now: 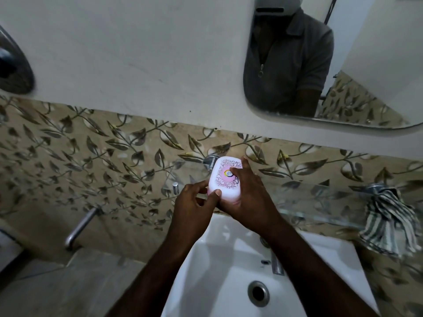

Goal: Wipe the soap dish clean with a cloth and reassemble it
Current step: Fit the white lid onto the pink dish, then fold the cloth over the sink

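Above the back rim of the sink (229, 239), on my feed, both hands are on the dish (223, 179). It's held up off any surface, in front of the leaf-pattern tiles (91, 156). Dish is white w/ a pink ornate lid; the lid sits on the base, so it reads as closed from here. Can't tell what's inside.

L hand (194, 202) grips the near-left corner, w/ thumb (215, 193) pressed on the near end and fingers curled round the left edge. R hand (249, 197) wraps the right side. Its fingers curl over the lid w/ one fingertip (233, 172) on the printed centre, and its palm is under the near-right end.

Cloth (389, 223), striped grey/white, hangs bunched off the right end of the glass shelf (309, 197), well apart from both hands. Shelf runs along the wall just behind the dish. A metal bracket (210, 161) shows at the dish's far-left corner.

Lower down I see the drain (258, 294) at bottom centre and the tap (277, 265), partly behind the R forearm. A metal pipe (80, 225) sticks out of the wall at left. Mirror (366, 53), upper right, shows the person's torso in a grey zip-collar shirt.
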Motion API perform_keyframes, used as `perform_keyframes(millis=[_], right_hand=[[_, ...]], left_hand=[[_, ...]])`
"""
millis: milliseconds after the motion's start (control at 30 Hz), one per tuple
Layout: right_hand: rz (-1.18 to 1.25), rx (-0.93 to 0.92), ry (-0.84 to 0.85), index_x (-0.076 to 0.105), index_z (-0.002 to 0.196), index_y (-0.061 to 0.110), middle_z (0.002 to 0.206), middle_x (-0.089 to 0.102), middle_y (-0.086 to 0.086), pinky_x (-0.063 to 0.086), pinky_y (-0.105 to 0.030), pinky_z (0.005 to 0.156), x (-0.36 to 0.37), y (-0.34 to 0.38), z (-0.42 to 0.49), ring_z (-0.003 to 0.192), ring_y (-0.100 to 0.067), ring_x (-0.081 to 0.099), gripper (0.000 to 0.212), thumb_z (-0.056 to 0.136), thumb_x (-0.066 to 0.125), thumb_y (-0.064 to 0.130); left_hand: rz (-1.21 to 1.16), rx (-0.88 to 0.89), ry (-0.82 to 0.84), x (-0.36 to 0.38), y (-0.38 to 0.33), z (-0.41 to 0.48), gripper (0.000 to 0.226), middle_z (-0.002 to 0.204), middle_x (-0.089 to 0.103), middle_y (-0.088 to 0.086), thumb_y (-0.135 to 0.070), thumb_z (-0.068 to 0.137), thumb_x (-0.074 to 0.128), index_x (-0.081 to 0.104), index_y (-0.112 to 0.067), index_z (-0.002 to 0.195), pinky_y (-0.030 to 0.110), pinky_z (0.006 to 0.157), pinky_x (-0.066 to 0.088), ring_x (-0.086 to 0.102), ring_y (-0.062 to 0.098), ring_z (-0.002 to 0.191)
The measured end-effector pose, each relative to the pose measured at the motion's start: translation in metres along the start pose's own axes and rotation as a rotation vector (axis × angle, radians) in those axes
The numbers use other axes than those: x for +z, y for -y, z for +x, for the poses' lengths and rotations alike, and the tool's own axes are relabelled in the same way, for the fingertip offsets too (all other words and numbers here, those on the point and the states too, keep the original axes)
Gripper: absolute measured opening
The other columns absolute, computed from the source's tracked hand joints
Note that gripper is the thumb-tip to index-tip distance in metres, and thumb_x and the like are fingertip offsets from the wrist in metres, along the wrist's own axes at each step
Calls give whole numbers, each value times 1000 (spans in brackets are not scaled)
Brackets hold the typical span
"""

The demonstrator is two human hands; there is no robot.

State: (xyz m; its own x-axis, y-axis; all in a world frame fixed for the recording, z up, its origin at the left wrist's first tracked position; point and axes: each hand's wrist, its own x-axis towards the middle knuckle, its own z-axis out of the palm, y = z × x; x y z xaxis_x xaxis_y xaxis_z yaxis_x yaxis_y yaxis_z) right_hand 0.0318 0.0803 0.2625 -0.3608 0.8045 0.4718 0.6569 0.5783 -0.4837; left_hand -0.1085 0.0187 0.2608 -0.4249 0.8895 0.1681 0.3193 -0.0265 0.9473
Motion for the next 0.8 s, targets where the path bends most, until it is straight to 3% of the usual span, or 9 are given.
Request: perform_keyframes(millis=[167,233,300,367,433,533,600,667,800], right_hand=[[93,27,49,34,135,18,154,31,-15,46,-44,100,-7,3,0,135,-28,43,94,64,70,67],[182,64,73,34,138,21,159,17,-7,38,-39,110,-14,4,0,146,-19,23,96,63,71,68],[253,99,50,33,142,24,157,16,7,23,-22,117,-27,1,-3,148,-7,10,95,66,76,60],[227,132,-13,38,141,27,155,16,19,11,-1,107,-47,-4,-11,145,2,8,84,72,78,50],[124,176,-154,50,133,25,152,27,15,13,0,104,-76,-18,-23,141,-1,20,66,76,79,39],[-48,309,-417,62,118,15,141,49,-7,27,-20,109,-124,-52,-41,136,-20,39,45,78,78,28],[-196,409,-518,62,117,11,132,55,-15,35,-35,110,-157,-81,-53,128,-30,46,49,74,76,29],[-297,522,-439,56,123,10,131,53,-17,40,-47,105,-177,-109,-62,125,-34,47,65,68,76,36],[-134,680,-276,53,127,16,123,61,-10,48,-38,94,-185,-144,-84,113,-28,58,71,63,75,38]], left_hand=[[-7,-25,-77,2,-1,-1,35,97,63,-2,-28,81,75,63,-26,113,13,62,47,57,8,68],[-13,13,-182,1,-8,-6,34,90,59,-2,-32,78,75,61,-27,109,18,59,44,52,10,62],[-60,148,-257,2,-20,-13,25,83,57,-1,-35,78,67,62,-29,102,24,58,44,52,15,61],[-104,331,-238,9,-37,-20,16,76,57,0,-33,81,61,64,-26,95,25,56,44,54,16,61],[-74,497,-111,29,-55,-28,13,72,59,-2,-29,85,58,66,-18,87,25,56,44,55,13,61],[46,675,184,74,-71,-35,20,69,55,-9,-28,92,53,65,-15,81,28,59,41,51,8,63],[177,770,369,113,-79,-40,26,75,60,-5,-32,95,46,67,-17,90,30,63,43,55,12,71],[337,814,513,149,-82,-43,32,85,64,0,-36,98,40,67,-19,100,32,67,44,59,19,82],[390,850,617,200,-87,-53,36,93,63,3,-40,98,35,64,-22,109,38,70,48,60,24,89]])
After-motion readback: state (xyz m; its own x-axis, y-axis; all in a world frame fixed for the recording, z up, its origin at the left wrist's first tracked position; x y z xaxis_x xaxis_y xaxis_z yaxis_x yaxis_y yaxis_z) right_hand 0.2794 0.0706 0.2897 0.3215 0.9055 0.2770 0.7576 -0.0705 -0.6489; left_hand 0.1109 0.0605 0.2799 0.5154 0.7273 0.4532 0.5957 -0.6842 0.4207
